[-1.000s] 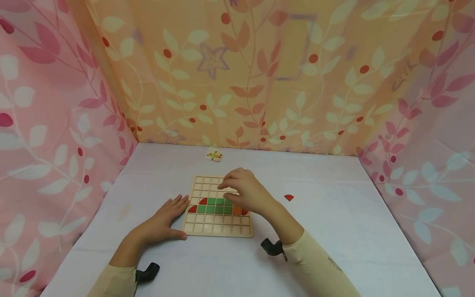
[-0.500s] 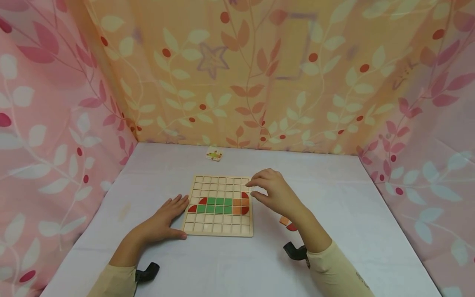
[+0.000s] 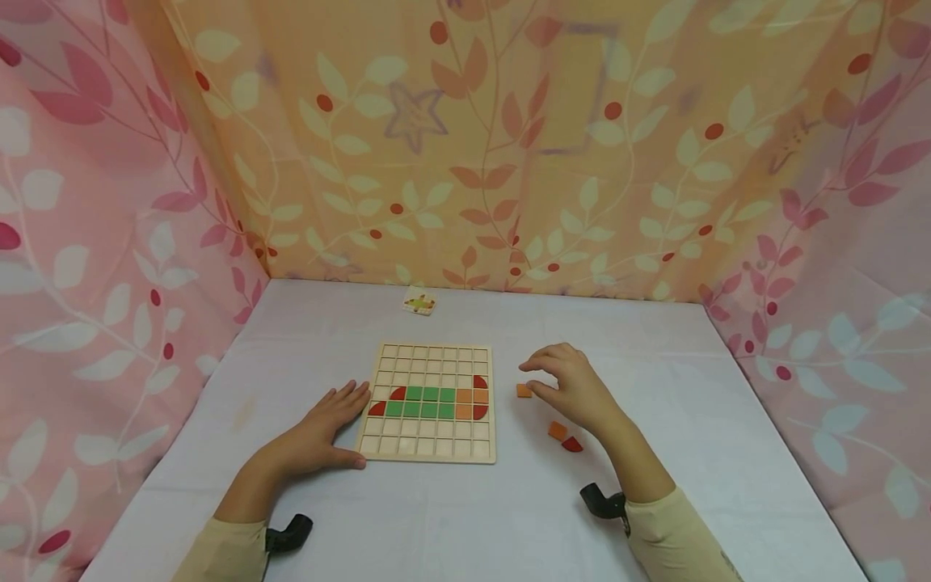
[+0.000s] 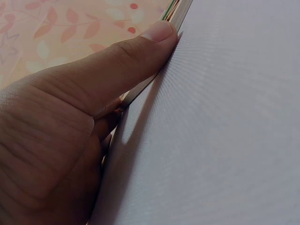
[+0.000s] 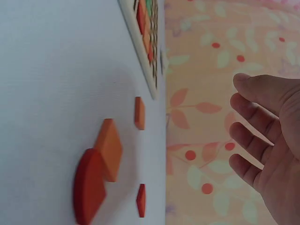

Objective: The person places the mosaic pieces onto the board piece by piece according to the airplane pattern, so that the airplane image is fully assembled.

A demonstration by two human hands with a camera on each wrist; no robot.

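Note:
A wooden grid board (image 3: 427, 447) lies on the table, with green squares (image 3: 412, 409), orange squares (image 3: 464, 411) and red quarter-circles (image 3: 480, 381) in some cells. My left hand (image 3: 320, 432) rests at its left side, fingers straight; in the left wrist view the thumb (image 4: 140, 44) touches the board's edge. To the right of the board, my right hand (image 3: 578, 392) hovers, fingers loosely bent and nothing between them, as the right wrist view shows. Nearest to it is a loose orange square (image 3: 524, 390). Another orange square (image 3: 558, 430) touches a red quarter-circle (image 3: 572, 444).
Another loose red quarter-circle (image 5: 141, 200) shows in the right wrist view; the right hand hides it from the head view. A small patterned card (image 3: 419, 301) lies at the back of the table. Printed curtains (image 3: 465, 162) enclose the back and sides.
My right hand has moved from over the board to the right, uncovering the red and orange pieces at the board's right side and the loose pieces on the table. The left hand stays put.

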